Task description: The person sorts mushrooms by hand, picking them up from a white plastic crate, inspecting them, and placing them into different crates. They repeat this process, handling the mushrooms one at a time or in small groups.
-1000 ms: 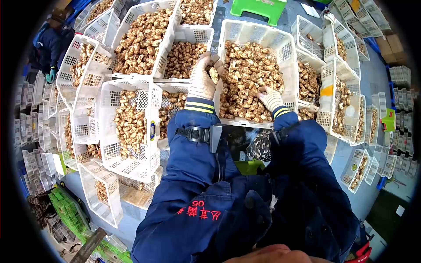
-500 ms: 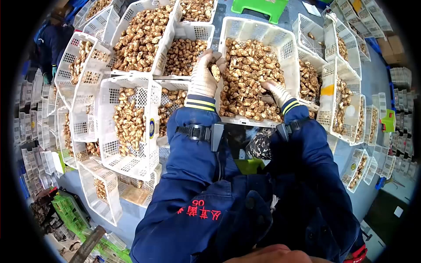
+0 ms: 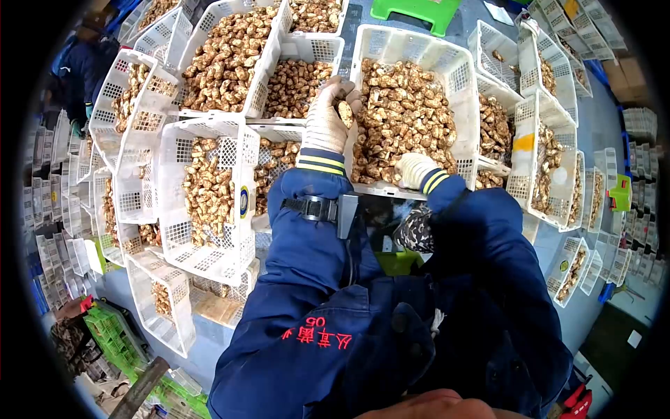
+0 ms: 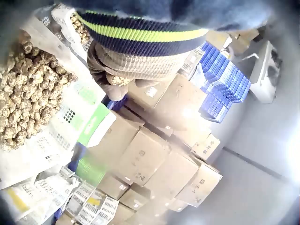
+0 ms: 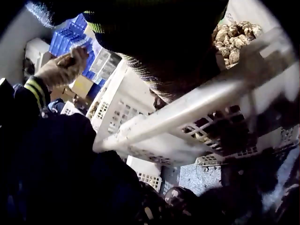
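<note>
My gloved left hand [image 3: 326, 112] is raised over the left rim of a white crate [image 3: 385, 43] and grips a knobbly brown-and-cream mushroom [image 3: 345, 114], its fingers curled round it. In the left wrist view, part of that mushroom [image 4: 117, 80] shows between the fingers. The crate holds a heap of similar mushrooms [image 3: 401, 115]. At the heap's near edge, just inside the front rim, my gloved right hand [image 3: 417, 170] reaches down with its fingers hidden. The crate wall [image 5: 173, 119] blocks those fingers in the right wrist view, so I cannot tell what they hold.
Other white crates of mushrooms stand close on the left [image 3: 206, 185] and right [image 3: 494, 129]. A green stool [image 3: 415, 12] is beyond the main crate. At the far left is another person [image 3: 84, 66]. Stacked cardboard boxes [image 4: 140, 157] appear in the left wrist view.
My right hand moved right over the heap, then back left and nearer to the crate's front rim. The left hand keeps its mushroom in nearly the same place.
</note>
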### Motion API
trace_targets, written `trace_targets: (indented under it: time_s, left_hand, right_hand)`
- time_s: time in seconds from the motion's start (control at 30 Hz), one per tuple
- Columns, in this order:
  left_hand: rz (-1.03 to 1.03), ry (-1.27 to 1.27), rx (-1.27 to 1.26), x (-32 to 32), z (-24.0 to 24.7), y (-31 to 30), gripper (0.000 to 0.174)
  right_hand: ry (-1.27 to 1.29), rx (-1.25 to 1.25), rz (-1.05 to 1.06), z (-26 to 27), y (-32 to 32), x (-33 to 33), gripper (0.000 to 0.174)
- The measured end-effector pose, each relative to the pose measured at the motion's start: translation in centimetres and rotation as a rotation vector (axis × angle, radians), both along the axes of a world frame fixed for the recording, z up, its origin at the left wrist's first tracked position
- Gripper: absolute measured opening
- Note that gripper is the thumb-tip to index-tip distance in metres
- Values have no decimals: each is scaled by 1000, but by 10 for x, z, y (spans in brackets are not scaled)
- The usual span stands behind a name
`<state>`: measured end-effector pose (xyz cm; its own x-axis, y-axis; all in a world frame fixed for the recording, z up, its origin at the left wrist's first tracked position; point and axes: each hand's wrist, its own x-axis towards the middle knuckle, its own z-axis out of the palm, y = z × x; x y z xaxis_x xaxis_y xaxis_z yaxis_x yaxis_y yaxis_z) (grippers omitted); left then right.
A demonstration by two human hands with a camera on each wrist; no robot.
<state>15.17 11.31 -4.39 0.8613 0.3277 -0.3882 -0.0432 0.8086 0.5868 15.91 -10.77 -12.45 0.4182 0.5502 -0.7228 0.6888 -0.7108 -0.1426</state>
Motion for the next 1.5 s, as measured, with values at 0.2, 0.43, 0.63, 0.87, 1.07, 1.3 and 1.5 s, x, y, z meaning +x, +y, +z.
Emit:
trace_targets:
  time_s: [0.2,0.43,0.63,0.87,1.07,1.3,1.5]
  left_hand:
    - [-6,6,-24,-1,5,-1,36]
    - [-1,24,-23,-1,5,0,36]
    - [-58,-4,7,-2,17,-5,35]
    - [4,-41,-31,-8,22,-6,29]
    - [15,-63,-57,-8,12,1,36]
    - [320,-68,-157,-11,16,14,32]
    - [540,-55,-63,-27,28,34,25]
  right_hand:
    - [87,428,-423,8,-49,28,55]
    - [95,274,222,6,9,-1,46]
    - [25,341,267,-10,4,4,39]
    - [490,859,-718,-32,-27,15,45]
    - [714,1225,-1179,7,-32,18,44]
    - [792,1365,-1289,51,30,45,47]
    - [539,1368,-1002,89,121,83,80]
